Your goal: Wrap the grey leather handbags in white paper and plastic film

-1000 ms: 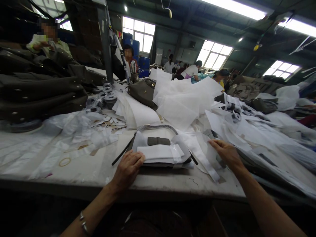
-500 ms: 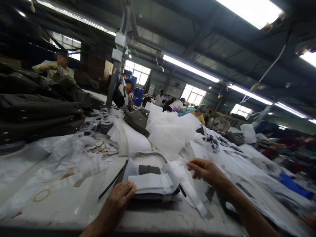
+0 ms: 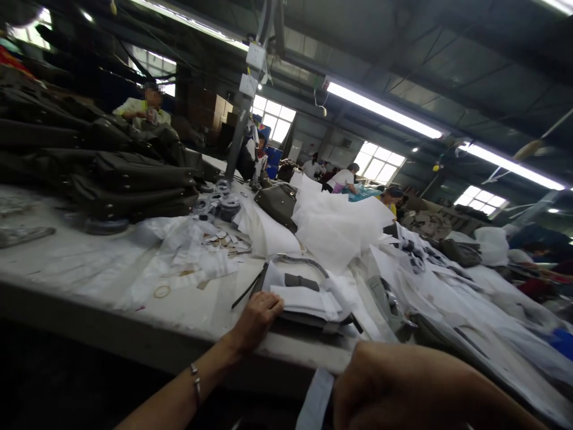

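Note:
A dark grey-green bag (image 3: 308, 322) lies on the table with its looped handle (image 3: 304, 260) toward the far side. White folded sheets (image 3: 304, 300) and a small dark flat piece (image 3: 302, 281) rest on it. My left hand (image 3: 258, 316) grips the bag's near left corner, fingers curled over the edge and the sheets. Close to the camera, beyond the table's front edge, my right hand (image 3: 380, 382) is closed in a fist. A pale strip (image 3: 316, 399) hangs beside its fingers and seems to be held; the fingertips are hidden.
Dark bags (image 3: 134, 185) are stacked at the left. Wrapped rolls (image 3: 226, 200), paper scraps (image 3: 224, 240) and a yellowish ring (image 3: 162, 291) lie nearer. White sheets (image 3: 340, 221) are heaped behind the bag. More sheets and dark pieces cover the right side. Several people work farther back.
My right hand has come from above the bag's right side toward the camera, now with a pale strip at it. My left hand stays at the bag's corner. The view has turned left.

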Tool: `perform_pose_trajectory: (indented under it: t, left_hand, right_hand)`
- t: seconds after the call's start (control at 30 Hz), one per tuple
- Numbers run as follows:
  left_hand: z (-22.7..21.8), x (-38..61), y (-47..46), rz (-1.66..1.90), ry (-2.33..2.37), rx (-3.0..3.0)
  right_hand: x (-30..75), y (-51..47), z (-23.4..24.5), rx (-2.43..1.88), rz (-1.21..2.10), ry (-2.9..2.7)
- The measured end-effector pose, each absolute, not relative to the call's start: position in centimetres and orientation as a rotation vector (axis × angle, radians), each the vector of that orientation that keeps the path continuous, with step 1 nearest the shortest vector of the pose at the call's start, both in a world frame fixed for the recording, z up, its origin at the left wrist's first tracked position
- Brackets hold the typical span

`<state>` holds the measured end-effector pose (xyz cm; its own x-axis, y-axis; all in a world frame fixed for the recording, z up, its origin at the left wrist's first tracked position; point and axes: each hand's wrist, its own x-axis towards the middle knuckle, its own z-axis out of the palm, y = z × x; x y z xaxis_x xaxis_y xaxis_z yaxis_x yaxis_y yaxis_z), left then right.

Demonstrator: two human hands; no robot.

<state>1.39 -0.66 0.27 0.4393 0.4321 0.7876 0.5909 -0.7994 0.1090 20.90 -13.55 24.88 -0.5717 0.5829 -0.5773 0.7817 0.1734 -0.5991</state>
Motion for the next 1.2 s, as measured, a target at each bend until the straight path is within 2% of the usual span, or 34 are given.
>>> perform_pose_trajectory:
  t: [0.1, 0.3, 0.57, 0.7, 1.03, 1.13, 1.2]
  left_hand:
    - [0.2, 1.3, -0.7, -1.268, -0.908, -2.556]
    - [-0.2, 1.3, -0.7, -1.129, -0.979, -2.681]
    - [0.5, 1.2, -0.7, -1.261, -0.951, -2.716]
    - [0.8, 1.1, -0.7, -1.229, -0.944, -2.723]
    - [1.0, 1.0, -0.9, -1.181, -0.971, -2.745]
    - [1.0, 1.1, -0.9, -1.196, -0.984, -2.723]
    - [0.9, 1.2, -0.9, -1.244, -1.004, -2.7]
  right_hand:
    - [19.8, -8.5, 23.6, 1.416, -1.265, 2.236]
    - [20.7, 4.2, 18.8, 1.63, -0.652, 2.355]
    - [20.7, 15.0, 15.4, 1.669, -0.596, 2.258]
    - [20.3, 17.7, 14.4, 1.612, -0.46, 2.263]
    - [20.1, 20.1, 10.1, 1.597, 0.34, 2.708]
    - [20.4, 19.2, 11.4, 1.618, 0.493, 2.935]
    - [21.1, 17.4, 13.9, 1.764, 0.402, 3.062]
